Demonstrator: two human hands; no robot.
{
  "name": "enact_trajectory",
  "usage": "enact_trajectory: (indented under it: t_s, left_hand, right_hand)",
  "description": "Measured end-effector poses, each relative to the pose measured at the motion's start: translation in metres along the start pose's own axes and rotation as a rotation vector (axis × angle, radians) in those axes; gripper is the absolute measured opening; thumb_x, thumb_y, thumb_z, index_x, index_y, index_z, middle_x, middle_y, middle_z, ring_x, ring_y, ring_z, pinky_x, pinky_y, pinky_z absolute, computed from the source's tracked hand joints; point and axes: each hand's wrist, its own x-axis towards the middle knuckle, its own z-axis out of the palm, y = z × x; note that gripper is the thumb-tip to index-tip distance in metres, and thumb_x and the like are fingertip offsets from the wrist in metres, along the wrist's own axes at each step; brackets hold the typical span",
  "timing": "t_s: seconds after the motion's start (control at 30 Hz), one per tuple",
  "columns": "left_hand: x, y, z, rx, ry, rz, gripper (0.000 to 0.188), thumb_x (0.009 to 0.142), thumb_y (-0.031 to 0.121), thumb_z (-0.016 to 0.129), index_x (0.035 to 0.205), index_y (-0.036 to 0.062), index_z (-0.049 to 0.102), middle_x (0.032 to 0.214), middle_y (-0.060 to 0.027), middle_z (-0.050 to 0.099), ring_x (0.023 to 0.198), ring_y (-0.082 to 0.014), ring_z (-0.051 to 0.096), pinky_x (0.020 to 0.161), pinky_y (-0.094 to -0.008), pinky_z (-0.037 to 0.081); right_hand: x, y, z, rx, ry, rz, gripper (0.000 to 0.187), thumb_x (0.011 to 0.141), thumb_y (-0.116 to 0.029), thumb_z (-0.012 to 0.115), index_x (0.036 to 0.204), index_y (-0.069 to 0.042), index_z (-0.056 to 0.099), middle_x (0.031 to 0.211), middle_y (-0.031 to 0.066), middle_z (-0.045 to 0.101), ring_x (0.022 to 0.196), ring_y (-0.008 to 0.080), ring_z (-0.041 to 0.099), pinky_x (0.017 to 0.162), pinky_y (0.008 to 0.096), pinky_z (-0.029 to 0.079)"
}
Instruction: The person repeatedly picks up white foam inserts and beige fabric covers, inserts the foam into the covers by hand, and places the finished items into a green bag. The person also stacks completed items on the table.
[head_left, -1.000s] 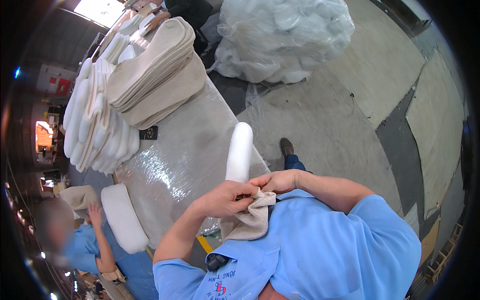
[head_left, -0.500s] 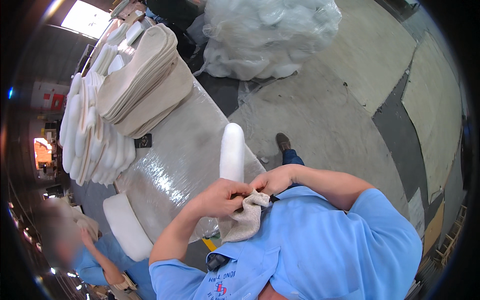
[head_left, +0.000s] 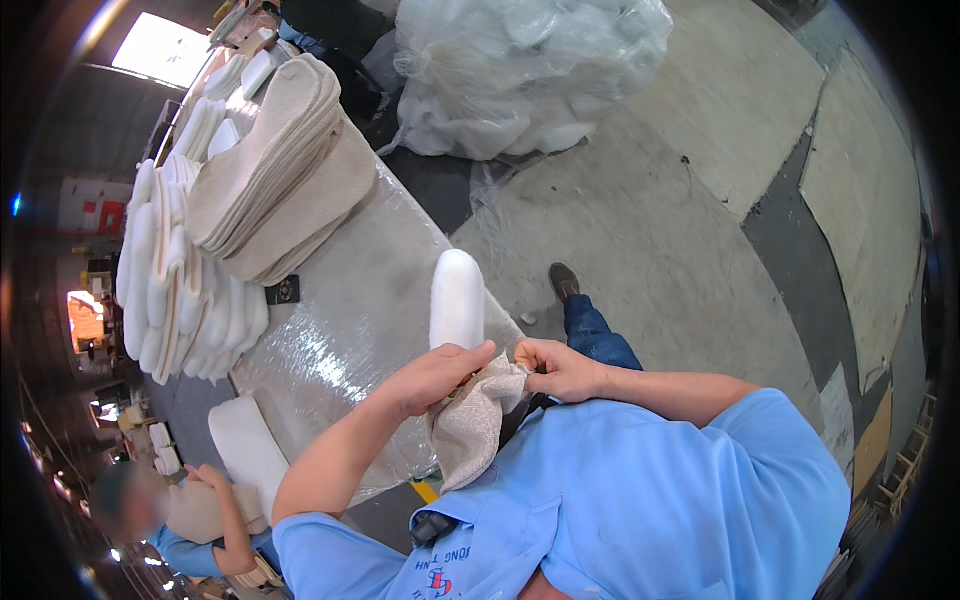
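Observation:
A beige woven fabric cover [head_left: 468, 432] hangs bunched in front of my chest, its edge gathered up between my hands. My left hand [head_left: 445, 378] grips this edge on the left, thumb lying along the top. On the right, my right hand [head_left: 562, 370] pinches the same edge with curled fingers. A white padded piece with a rounded end [head_left: 457, 300] sticks out beyond my left hand over the table. Its near end is hidden behind my hand and the cloth, so whether it sits inside the cover cannot be seen.
A plastic-covered table [head_left: 350, 300] bears a stack of beige fabric covers [head_left: 270, 170] and several white padded pieces [head_left: 185, 270]. Another white pad [head_left: 245, 445] lies at its near left edge. A co-worker [head_left: 215, 530] handles beige cloth there. A large plastic-wrapped bundle [head_left: 530, 80] stands beyond.
My hands have drawn slightly apart, spreading the cloth edge between them. The white padded piece has shifted a little left. At left, the co-worker's arms and beige cloth have moved.

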Motion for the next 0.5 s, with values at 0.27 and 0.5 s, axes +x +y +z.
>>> enact_trajectory:
  t_s: [0.27, 0.5]
  left_hand:
    - [0.022, -0.002, 0.001, 0.235, -0.235, 0.019, 0.035, 0.108, 0.039, 0.069, 0.105, 0.0049, 0.078, 0.085, 0.0042, 0.069, 0.073, -0.0051, 0.061, 0.064, -0.0265, 0.049]
    - [0.012, 0.001, 0.009, 0.956, 0.180, 0.602, 0.026, 0.102, 0.026, 0.072, 0.104, 0.0000, 0.074, 0.080, -0.0114, 0.068, 0.072, -0.0158, 0.063, 0.068, -0.0351, 0.051]
  right_hand:
    - [-0.015, -0.024, 0.019, -0.292, 0.347, 0.031, 0.020, 0.093, -0.006, 0.073, 0.102, -0.007, 0.055, 0.081, 0.0004, 0.059, 0.073, 0.0113, 0.056, 0.067, 0.0316, 0.046]
    - [-0.002, 0.015, 0.008, 0.365, 0.197, 0.186, 0.026, 0.097, -0.014, 0.078, 0.120, -0.006, 0.068, 0.101, -0.0044, 0.074, 0.084, 0.0090, 0.061, 0.074, 0.0292, 0.049]
